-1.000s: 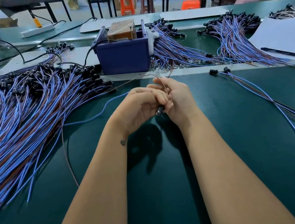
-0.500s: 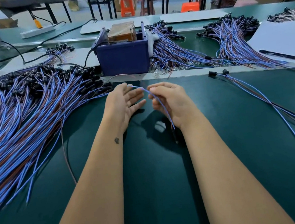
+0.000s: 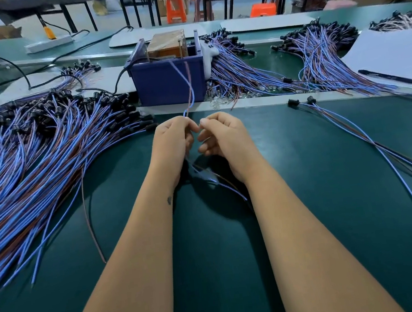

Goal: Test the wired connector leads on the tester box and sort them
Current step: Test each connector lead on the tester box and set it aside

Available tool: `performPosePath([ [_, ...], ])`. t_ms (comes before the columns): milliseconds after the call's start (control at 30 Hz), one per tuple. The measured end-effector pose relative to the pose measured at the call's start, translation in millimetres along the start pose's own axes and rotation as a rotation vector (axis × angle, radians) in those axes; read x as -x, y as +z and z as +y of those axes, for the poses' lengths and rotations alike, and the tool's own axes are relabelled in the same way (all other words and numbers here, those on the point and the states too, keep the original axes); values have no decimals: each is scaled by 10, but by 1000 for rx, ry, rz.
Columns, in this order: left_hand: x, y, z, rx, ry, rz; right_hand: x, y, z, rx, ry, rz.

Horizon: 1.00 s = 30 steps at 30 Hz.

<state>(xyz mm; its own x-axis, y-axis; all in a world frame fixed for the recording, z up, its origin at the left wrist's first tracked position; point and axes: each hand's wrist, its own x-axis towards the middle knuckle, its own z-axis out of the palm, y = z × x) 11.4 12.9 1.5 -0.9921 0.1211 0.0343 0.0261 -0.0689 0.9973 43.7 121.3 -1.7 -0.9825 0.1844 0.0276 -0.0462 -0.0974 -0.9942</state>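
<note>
Two wires, blue and brown, of one lead (image 3: 189, 85) rising from the left hand (image 3: 172, 144) toward the blue tester box (image 3: 168, 82) at the far middle edge of the bench (image 3: 308, 195). Left hand's fingers curled and pinching the pair just below the box; more wire trailing down between the wrists. Right hand (image 3: 223, 138) close beside, fingers loosely curled, thumb near forefinger; whether anything is pinched there, impossible to tell. Untested pile (image 3: 44, 155) fanned over the left side of the bench; few sorted leads (image 3: 368, 136) along the right edge, well apart.

Likely trouble: wire tips too thin and springy to meet the box's contacts, slipping aside and giving a false reading; slack below the wrists snagging on a forearm; a stray tug dragging neighbouring leads out of the left pile and mixing tested with untested.
</note>
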Motion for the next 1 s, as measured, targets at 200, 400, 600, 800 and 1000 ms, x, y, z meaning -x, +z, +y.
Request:
performPosePath([
  [200,26,5,-26,-122,25,-128,2,-11,14,39,-56,20],
  [400,23,-21,-38,-235,112,-227,-13,-28,6,-76,-40,84],
  [600,-44,-55,-21,-80,-26,16,-37,-71,-34,-274,-1,181],
  [800,-89,-146,-81,74,-31,188,-29,-125,-36,-306,16,207],
  [1000,-120,-158,-28,21,-144,266,10,-44,-17,-132,-72,138],
])
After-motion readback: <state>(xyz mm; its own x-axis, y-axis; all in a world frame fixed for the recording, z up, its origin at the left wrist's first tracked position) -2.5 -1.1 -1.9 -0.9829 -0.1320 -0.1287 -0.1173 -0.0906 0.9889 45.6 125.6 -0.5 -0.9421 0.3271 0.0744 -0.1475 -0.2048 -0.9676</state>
